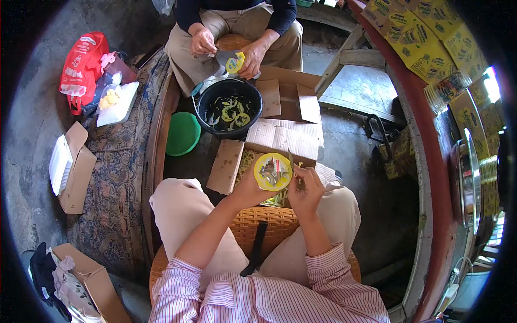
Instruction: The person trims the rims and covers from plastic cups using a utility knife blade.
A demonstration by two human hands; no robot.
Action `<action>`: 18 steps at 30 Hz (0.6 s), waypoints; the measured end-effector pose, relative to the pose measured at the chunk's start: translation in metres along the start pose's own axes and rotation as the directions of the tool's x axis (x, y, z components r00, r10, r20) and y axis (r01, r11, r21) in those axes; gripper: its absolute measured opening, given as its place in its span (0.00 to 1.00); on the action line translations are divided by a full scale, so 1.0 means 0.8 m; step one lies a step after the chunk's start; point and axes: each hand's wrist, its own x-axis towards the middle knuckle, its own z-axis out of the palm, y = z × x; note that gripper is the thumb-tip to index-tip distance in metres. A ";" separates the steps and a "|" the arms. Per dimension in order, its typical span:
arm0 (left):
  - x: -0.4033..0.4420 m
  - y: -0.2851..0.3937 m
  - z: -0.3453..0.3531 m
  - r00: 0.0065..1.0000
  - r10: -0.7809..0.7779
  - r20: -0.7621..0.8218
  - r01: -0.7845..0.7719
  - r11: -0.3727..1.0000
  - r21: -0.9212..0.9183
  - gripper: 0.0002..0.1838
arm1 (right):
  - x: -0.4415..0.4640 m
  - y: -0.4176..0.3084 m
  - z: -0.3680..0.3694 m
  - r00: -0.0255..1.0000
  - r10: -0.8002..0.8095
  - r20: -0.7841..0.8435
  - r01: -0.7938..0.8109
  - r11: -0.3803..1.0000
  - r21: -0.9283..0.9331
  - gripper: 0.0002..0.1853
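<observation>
My left hand (249,189) is closed around a round plastic cup (273,172) with a yellow rim and a printed, partly see-through face turned up toward me. Close beside the cup's right edge, my right hand (307,191) pinches a thin, pointed blade-like tool (291,157). Its handle is hidden in the fingers. Below both hands stands an open cardboard box (226,166), with yellow-green strips (276,200) inside. Whether the tool touches the rim, I cannot tell.
Opposite me, a seated person's hands (252,59) hold a yellow-rimmed piece (235,62) over a black bucket (202,114) of dark liquid and yellow rings. A green lid (182,134) lies beside it. A patterned bench (110,172) runs left; a wooden frame (423,210) stands right.
</observation>
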 end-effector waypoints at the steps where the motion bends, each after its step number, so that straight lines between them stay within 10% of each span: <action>1: -0.001 0.001 0.000 1.000 0.008 0.006 -0.008 1.000 -0.014 0.35 | 0.000 0.001 0.000 1.000 -0.002 0.006 0.002 1.000 0.000 0.11; 18: -0.006 -0.005 -0.010 0.997 -0.002 0.073 0.003 1.000 -0.017 0.40 | 0.005 0.005 -0.005 0.997 -0.029 0.076 0.023 0.996 0.087 0.09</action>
